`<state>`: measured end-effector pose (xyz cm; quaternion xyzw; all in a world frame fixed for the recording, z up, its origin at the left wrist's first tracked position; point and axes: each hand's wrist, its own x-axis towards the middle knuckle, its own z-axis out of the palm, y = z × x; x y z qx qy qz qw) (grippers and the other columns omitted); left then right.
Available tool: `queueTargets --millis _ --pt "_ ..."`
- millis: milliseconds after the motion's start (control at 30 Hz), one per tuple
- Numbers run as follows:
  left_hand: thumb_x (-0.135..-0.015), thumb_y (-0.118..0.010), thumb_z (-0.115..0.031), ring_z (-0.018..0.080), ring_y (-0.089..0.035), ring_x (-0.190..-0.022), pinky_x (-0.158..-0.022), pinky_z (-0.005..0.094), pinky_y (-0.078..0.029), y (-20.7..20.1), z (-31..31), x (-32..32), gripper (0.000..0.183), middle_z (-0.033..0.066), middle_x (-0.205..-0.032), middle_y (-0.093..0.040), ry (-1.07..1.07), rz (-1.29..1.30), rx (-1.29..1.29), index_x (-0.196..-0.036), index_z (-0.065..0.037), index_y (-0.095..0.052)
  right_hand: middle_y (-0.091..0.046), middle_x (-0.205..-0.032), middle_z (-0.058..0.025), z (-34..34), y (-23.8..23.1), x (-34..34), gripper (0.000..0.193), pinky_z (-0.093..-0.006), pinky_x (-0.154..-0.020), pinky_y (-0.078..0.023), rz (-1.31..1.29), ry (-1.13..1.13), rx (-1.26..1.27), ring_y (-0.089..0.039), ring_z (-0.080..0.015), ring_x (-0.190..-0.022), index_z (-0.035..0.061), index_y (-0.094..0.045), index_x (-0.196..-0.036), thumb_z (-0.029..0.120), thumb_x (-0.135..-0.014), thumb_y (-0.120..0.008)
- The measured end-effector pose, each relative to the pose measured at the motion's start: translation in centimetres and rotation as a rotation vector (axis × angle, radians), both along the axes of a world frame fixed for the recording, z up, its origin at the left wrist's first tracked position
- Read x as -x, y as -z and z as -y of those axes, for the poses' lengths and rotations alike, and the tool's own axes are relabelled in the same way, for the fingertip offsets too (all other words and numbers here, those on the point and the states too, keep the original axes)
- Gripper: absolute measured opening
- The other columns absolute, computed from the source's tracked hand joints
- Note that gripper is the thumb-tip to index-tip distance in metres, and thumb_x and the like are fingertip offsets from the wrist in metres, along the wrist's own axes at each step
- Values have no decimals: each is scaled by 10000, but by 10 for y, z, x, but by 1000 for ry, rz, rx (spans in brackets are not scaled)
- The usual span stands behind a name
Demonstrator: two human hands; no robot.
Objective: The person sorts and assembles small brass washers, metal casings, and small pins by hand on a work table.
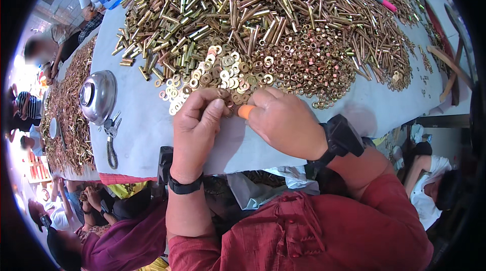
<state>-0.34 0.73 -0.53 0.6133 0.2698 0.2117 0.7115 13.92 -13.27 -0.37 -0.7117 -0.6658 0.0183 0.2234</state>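
Observation:
My left hand [195, 124] is closed in a pinch at the near edge of a pile of flat brass-coloured washers [230, 73]. Small round washers show at its thumb and fingertips. Close beside it, my right hand [288, 121] has its fingers curled down toward the same spot, with an orange finger cover [246, 111] on one finger. What those fingertips grip is hidden. Just beyond the right hand lies a heap of small hex nuts [314, 63]. Behind both piles spreads a large heap of gold-coloured metal tubes [223, 10].
An upturned shiny metal bowl [98, 97] sits on the pale table cover [147, 149] at the left, beside keys [111, 128] on a dark strap. A pink-tipped rod [389, 6] lies across the tubes at far right. Other people sit at left and right.

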Motion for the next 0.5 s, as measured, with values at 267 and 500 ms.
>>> queueTargets --millis 267,500 --pt "-894 -660 -64 188 -606 -723 -675 289 -487 3 6 1 123 105 -835 -635 178 -87 -562 -998 -7 -627 -612 -937 -47 -5 -4 -19 214 -269 -722 -495 -835 27 -142 -597 -144 -795 48 -643 -1039 -7 -832 -639" --pt "-879 -673 -69 236 -613 -696 -649 310 -492 -1 5 -1 112 117 -792 -627 258 -107 -503 -962 -14 -622 -638 -905 -82 -6 -3 -25 161 -304 -708 -516 -649 -79 -170 -648 -198 -811 42 -640 -995 96 -857 -703"
